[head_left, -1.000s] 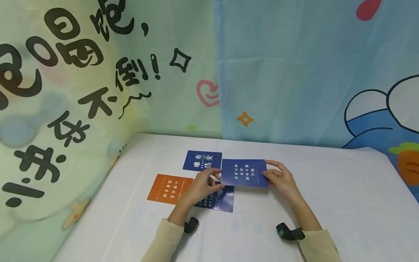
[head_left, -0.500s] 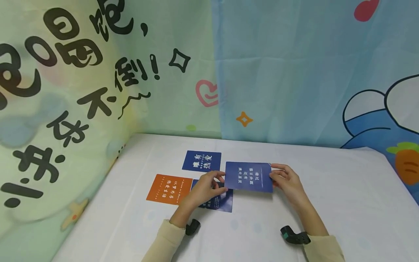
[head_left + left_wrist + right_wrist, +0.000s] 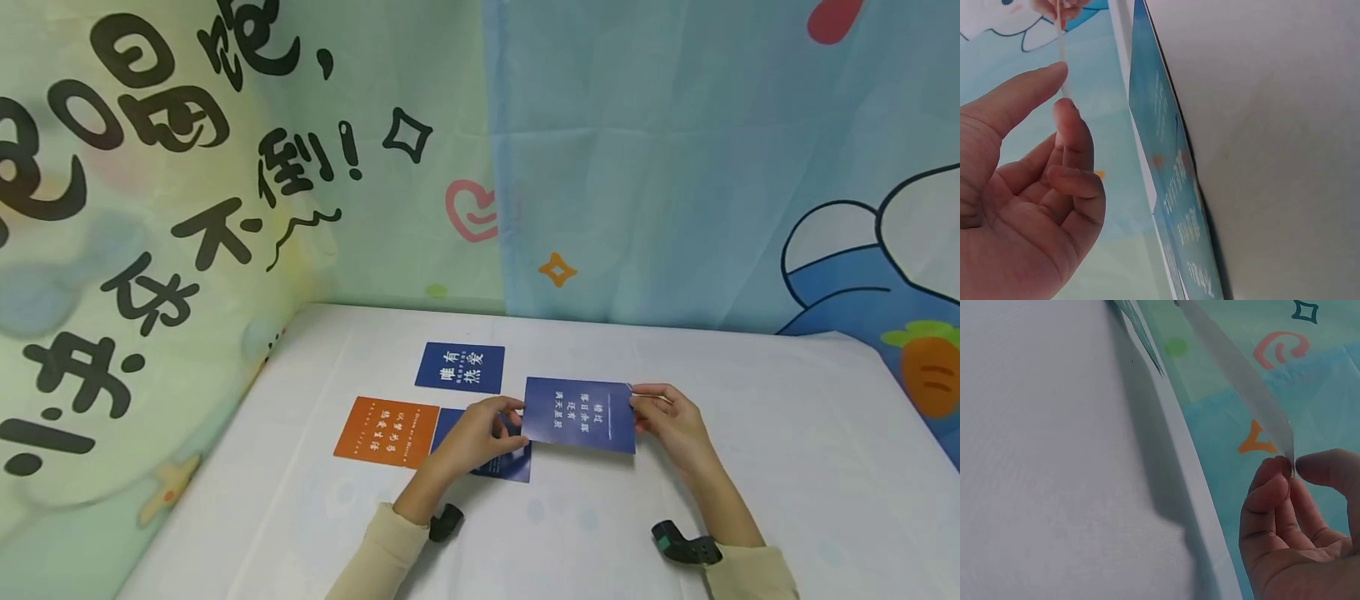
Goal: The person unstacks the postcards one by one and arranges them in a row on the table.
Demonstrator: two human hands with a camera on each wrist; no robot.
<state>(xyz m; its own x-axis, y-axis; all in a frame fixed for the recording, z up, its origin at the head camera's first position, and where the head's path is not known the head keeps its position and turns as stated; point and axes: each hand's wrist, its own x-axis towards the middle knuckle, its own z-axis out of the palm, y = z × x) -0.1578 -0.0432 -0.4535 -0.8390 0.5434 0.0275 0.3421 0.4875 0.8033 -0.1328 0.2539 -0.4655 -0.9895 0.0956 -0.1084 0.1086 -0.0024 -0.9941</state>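
Observation:
A dark blue card with white lettering is held above the table between both hands. My left hand pinches its left edge with thumb and fingertips. At its right edge, my right hand pinches it the same way; in the right wrist view the card appears nearly edge-on, its pale underside showing. Under and behind the left hand lies another dark blue card, partly covered. An orange card lies left of that one. Farther back rests a third blue card with large white characters.
A white cloth covers the table. Printed curtains stand behind and along the left side. A black wrist device sits on the right wrist, another on the left.
Both hands have moved the held blue card rightward and slightly toward the person. More of the far blue card shows now. The cards on the table have stayed put.

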